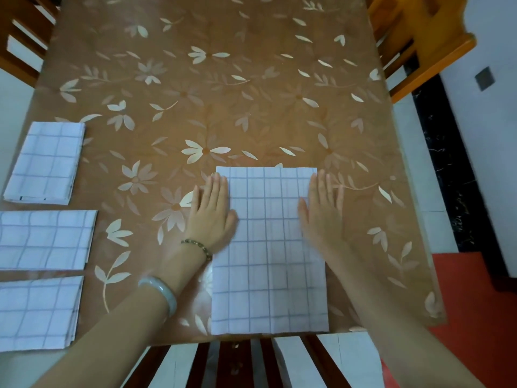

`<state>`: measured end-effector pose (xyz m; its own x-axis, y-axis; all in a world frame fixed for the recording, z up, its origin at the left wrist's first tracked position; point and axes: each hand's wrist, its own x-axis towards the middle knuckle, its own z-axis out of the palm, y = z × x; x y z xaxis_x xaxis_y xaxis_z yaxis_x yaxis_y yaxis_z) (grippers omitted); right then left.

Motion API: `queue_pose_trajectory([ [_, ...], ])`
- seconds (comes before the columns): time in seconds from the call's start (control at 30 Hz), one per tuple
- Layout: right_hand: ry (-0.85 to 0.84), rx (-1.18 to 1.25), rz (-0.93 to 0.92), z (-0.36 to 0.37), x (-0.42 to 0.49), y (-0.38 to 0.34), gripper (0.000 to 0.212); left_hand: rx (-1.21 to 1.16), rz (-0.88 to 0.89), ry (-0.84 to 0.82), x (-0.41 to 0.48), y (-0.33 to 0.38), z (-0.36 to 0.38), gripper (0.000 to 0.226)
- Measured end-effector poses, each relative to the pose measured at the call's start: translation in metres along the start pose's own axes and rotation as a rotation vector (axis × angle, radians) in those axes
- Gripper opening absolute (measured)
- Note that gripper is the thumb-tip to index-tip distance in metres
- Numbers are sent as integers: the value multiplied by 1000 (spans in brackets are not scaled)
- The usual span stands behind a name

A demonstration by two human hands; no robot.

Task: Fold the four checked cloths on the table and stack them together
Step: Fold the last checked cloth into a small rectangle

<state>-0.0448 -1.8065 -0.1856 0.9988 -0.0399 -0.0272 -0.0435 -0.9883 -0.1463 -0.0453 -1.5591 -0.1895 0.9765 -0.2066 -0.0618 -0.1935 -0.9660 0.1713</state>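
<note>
A white checked cloth (268, 256) lies folded into a tall rectangle at the table's near edge, in the middle. My left hand (211, 212) rests flat at its left edge, fingers together and pointing away. My right hand (323, 208) lies flat on its right edge, slightly blurred. Neither hand grips anything. Three more folded checked cloths lie apart along the table's left side: a far one (46, 162), a middle one (47, 239) and a near one (39, 312).
The table (223, 93) wears a brown cover with pale flowers. Wooden chairs stand at the far left (22, 29), the far right (414, 37) and right below me (240, 362). A red floor patch (472, 303) lies to the right.
</note>
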Motion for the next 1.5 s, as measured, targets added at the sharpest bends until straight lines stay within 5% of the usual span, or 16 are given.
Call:
queue_pose_trajectory([
  [0.13, -30, 168, -246, 13, -55, -61, 55, -31, 103, -10, -39, 54, 6, 65],
  [0.33, -156, -21, -339, 33, -79, -43, 60, 66, 86, -115, -63, 43, 29, 62],
  [0.67, -127, -124, -81, 4, -92, 29, 71, 108, -66, -53, -84, -5, 13, 71],
  [0.83, -172, 15, -428, 7, -132, -32, 61, 30, 372, -86, -127, 52, 15, 62],
  [1.03, -272, -40, -449, 22, -143, -17, 65, 68, 366, -211, -136, 37, 28, 65],
  [1.37, -327, -138, -226, -4, -151, 49, 76, 153, 252, -258, -152, -17, 14, 82],
  [1.5, -256, -48, -368, -9, -154, 4, 66, 95, 331, -224, -149, 13, 7, 80],
])
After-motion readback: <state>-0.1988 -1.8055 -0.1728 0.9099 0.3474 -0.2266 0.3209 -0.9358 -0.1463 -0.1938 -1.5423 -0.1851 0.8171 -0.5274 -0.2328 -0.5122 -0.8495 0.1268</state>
